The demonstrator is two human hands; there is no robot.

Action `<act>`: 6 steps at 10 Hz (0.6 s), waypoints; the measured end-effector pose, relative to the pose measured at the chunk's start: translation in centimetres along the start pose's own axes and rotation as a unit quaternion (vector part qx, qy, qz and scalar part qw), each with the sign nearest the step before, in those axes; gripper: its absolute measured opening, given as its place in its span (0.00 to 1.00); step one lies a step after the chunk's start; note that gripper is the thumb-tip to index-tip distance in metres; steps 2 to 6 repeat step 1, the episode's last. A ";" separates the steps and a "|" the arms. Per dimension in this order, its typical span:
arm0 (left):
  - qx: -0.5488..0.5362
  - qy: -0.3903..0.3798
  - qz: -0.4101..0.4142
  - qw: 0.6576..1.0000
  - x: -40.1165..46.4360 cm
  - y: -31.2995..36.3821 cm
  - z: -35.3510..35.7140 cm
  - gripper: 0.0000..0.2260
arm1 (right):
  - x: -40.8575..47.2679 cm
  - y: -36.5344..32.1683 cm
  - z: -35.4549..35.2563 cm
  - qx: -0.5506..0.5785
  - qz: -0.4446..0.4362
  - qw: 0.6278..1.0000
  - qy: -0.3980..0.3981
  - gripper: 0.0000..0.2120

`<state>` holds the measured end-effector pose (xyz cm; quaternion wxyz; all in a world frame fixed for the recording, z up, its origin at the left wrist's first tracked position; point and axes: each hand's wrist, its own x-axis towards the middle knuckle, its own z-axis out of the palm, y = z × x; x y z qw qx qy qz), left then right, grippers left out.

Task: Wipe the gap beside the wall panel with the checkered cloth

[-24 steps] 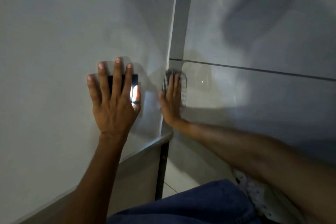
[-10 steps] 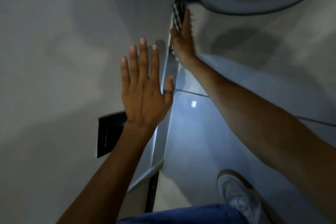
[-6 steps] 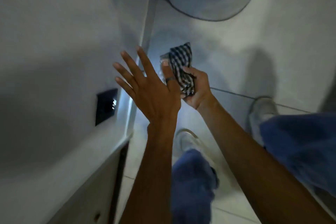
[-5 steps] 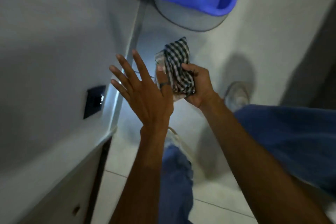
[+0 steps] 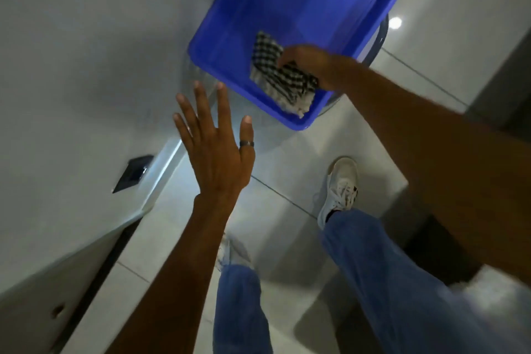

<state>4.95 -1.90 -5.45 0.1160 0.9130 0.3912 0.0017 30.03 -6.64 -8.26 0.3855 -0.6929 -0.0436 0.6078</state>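
Head view looks down over a pale tiled floor (image 5: 290,169) with both bare arms reaching forward. Right hand (image 5: 311,64) is inside a blue rectangular plastic tub (image 5: 310,0), its grip closed over the black-and-white checkered cloth (image 5: 280,80), which is bunched and hangs from the fingers down against the tub's near wall, close to the near corner. Whether the cloth's pale lower edge rests on the tub's bottom cannot be told. Left hand (image 5: 215,152) is spread flat in the air, fingers apart, holding nothing, with a dark ring (image 5: 247,143) on the thumb; it hovers just below the tub's near edge and to the right of the pale grey wall panel (image 5: 86,66). A small black rectangular plate (image 5: 132,173) sits on that panel near its right edge, where a thin lit strip marks the gap (image 5: 165,169) between the panel and the tiles. Below, two legs in blue jeans (image 5: 388,267) end in white laced shoes (image 5: 342,187) standing on the floor.
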 end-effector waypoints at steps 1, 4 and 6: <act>0.021 0.018 -0.033 0.999 -0.2 1.9 -2.3 0.32 | 0.0 -1.3 -0.2 -0.237 0.000 0.970 0.047 0.24; 0.021 0.018 -0.033 0.999 -0.2 1.9 -2.3 0.32 | 0.0 -1.3 -0.2 -0.237 0.000 0.970 0.047 0.24; 0.021 0.018 -0.033 0.999 -0.2 1.9 -2.3 0.32 | 0.0 -1.3 -0.2 -0.237 0.000 0.970 0.047 0.24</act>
